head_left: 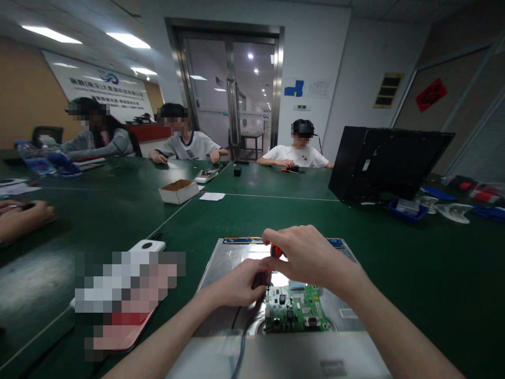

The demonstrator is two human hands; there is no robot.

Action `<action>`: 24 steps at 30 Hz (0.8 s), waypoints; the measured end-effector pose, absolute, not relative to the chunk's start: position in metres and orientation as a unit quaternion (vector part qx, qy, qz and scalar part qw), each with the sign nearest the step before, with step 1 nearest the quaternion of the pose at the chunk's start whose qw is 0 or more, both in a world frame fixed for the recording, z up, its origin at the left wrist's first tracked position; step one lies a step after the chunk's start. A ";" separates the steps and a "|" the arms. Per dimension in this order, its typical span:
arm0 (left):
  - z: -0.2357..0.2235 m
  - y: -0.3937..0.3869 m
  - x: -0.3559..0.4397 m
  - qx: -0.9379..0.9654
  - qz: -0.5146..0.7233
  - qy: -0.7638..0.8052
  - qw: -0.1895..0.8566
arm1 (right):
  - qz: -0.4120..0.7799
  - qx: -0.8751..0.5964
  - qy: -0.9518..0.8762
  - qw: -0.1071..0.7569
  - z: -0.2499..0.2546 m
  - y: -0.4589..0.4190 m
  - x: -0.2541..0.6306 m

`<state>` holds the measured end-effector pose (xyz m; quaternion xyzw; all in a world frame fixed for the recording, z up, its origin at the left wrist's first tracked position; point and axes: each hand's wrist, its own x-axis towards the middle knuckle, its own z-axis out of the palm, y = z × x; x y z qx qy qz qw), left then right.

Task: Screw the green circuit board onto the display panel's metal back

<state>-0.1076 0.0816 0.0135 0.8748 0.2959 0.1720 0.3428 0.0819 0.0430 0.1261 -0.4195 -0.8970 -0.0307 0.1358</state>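
Right hand [302, 251] grips screwdriver [275, 251] at circuit board [295, 309]

The circuit board [295, 310] was green, the screwdriver [276, 251] red-orange and black. The metal panel [229, 259] was silver, the desk [426, 279] dark green.

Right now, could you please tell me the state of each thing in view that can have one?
Right hand: closed on the screwdriver
Left hand: beside the screwdriver, grip unclear
Screwdriver: handle up, roughly upright
Circuit board: component side up, on the metal panel
Metal panel: lying flat
Small box: open at the top
Glass doors: closed
Ceiling lights: lit
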 end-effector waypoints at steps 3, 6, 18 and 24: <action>0.012 0.081 -0.108 0.869 0.165 0.312 0.348 | -0.035 -0.422 -0.896 0.136 0.125 0.044 0.081; 0.012 0.081 -0.108 0.868 0.161 0.314 0.351 | -0.021 -0.413 -0.899 0.143 0.126 0.042 0.081; 0.016 0.080 -0.107 0.875 0.162 0.302 0.342 | -0.033 -0.419 -0.897 0.136 0.124 0.044 0.082; 0.013 0.083 -0.109 0.888 0.157 0.296 0.316 | -0.018 -0.409 -0.900 0.148 0.127 0.039 0.082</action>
